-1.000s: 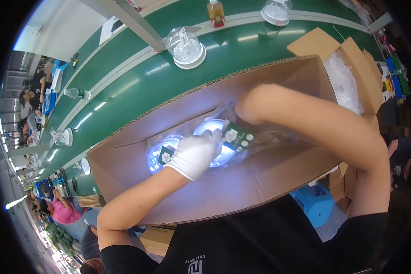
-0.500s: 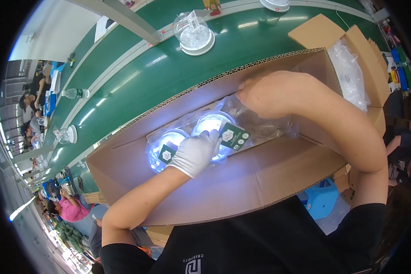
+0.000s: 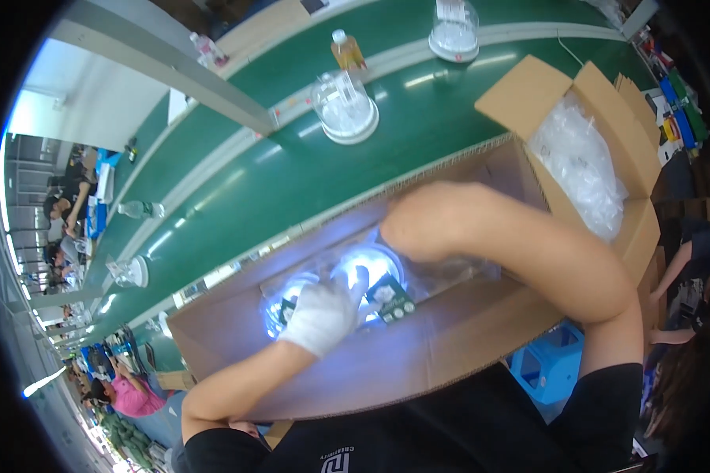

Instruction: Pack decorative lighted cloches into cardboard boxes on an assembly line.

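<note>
Two round lamps glow bluish white in clear plastic inside a long cardboard box (image 3: 418,359). The right-hand lamp (image 3: 380,260) is brighter, with a dark green tag (image 3: 390,299) on it; the left-hand lamp (image 3: 274,303) shows partly behind my glove. My left hand (image 3: 321,315), in a white glove, lies over the gap between them, its fingertips lost in glare and blur. Bare and blurred, my right hand (image 3: 426,225) is curled down at the clear plastic bag (image 3: 450,272) beside the brighter lamp, seemingly gripping it; its fingertips are hidden.
Clear domes on white bases (image 3: 347,110) and bottles (image 3: 347,51) stand along the green conveyor belt (image 3: 292,181). An open carton (image 3: 639,158) full of clear plastic bags (image 3: 580,165) adjoins my box at right. A blue stool (image 3: 548,363) is below. Other people work at far left and right.
The view has shifted, so the box and both hands appear lower. My left hand stays over the lamps; my right hand is closer to the brighter lamp.
</note>
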The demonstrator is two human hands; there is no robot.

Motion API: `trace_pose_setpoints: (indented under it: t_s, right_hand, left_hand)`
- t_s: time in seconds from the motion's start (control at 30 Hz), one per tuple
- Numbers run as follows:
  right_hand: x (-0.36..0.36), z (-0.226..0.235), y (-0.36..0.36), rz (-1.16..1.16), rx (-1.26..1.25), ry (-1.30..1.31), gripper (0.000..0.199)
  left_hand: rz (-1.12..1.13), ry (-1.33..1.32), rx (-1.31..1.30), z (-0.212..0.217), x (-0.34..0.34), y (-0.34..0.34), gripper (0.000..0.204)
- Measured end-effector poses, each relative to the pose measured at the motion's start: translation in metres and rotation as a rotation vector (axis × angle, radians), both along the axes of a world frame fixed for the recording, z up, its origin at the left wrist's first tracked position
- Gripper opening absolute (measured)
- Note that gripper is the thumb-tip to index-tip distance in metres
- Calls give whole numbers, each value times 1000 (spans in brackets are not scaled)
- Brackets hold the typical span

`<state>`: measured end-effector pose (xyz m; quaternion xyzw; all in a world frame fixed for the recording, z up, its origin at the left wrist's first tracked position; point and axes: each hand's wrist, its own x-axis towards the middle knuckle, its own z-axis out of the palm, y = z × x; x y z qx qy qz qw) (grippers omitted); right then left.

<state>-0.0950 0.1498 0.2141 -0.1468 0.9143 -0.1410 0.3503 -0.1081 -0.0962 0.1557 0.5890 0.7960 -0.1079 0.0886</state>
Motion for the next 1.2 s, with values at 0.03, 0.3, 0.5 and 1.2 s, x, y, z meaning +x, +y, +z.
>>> trace_pose_setpoints:
  t_s: [0.03,0.3,0.5,1.2]
  right_hand:
    - [5,-8,0,-85,-16,-25,26]
    - [13,-17,-18,128,-14,-145,29]
    - [7,-35,-30,164,-60,-98,27]
    - [-4,95,42,-456,-672,1406,90]
  left_hand:
    - [-26,13,-100,34,-2,10,49]
    - [243,-1117,196,138,-161,152,37]
    - [101,-74,136,-40,-281,248,40]
    - [133,42,592,141,-172,115,25]
